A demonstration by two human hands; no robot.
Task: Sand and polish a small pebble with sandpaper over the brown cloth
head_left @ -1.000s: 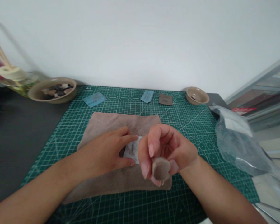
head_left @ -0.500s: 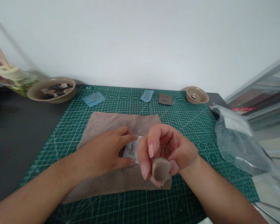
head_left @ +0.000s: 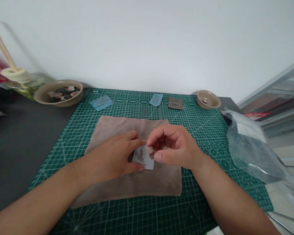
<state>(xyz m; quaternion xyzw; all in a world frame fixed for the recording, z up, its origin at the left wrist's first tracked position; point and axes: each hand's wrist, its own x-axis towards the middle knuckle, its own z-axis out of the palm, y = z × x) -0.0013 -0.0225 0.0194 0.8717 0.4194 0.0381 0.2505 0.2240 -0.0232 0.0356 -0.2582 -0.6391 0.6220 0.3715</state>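
Observation:
A small light-brown stone (head_left: 150,152) is pinched between the thumb and fingertips of my right hand (head_left: 177,145). It is held just over the right part of a small white sheet (head_left: 149,164) with dark grey smudges, perhaps sandpaper; whether they touch I cannot tell. My left hand (head_left: 120,153) lies on that sheet with thumb and index finger spread along its near and far edges. Its other fingers are partly hidden. Under both is a brownish cloth (head_left: 159,186), spread on a green cutting mat (head_left: 127,215).
Back left stands a beige bowl (head_left: 72,102) of dark and pale stones. A smaller bowl (head_left: 214,103) at the back right holds a little piece. Blue printed sheets (head_left: 101,103) and a brown square (head_left: 175,103) lie along the back. At right is a clear plastic bag (head_left: 242,150).
My right hand has moved away from the camera, down toward the white sheet, and turned the stone over. My left hand stays on the sheet.

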